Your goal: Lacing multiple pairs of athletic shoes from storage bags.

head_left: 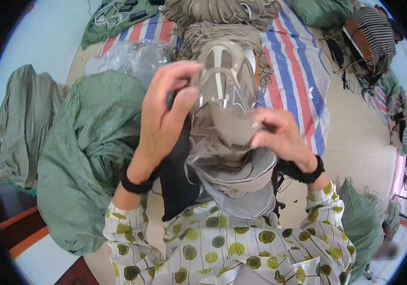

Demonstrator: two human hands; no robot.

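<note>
Shoe upper (220,84) is partly hidden behind a blurred beige flap (232,126).

Blur smears the left hand (163,109) and hides whether the right hand (282,130) pinches the shoe flap (232,126). The upper edge crops the cord bundle (213,10), the lower edge the patterned shirt (232,242); a dark patch (387,250) at lower right is too blurred to name.

You can read no words or numbers anywhere here. On the shoe (231,126) before you, no label is legible.
</note>
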